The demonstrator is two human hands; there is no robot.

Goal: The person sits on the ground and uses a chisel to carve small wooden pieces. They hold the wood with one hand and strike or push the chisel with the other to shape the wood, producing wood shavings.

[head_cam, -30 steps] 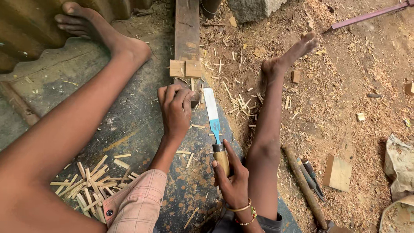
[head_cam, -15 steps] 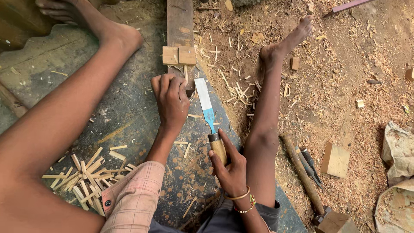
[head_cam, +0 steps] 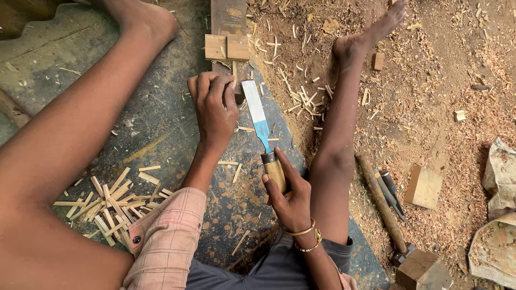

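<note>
Between the person's outstretched bare legs, seen from the head camera, a dark stone slab (head_cam: 161, 123) lies on the sawdust-covered floor. On its far edge the left hand (head_cam: 215, 104) presses down, fingers curled together, on a small dark wood piece (head_cam: 238, 91) just below two pale wood blocks (head_cam: 227, 47). Beside it the right hand (head_cam: 290, 198) is clamped around the wooden handle of a broad chisel (head_cam: 260, 126), whose blade points away toward the blocks. Split wood slivers (head_cam: 110, 201) pile near the slab's left edge. Right of the right leg, a hammer (head_cam: 381, 201) lies in the sawdust.
</note>
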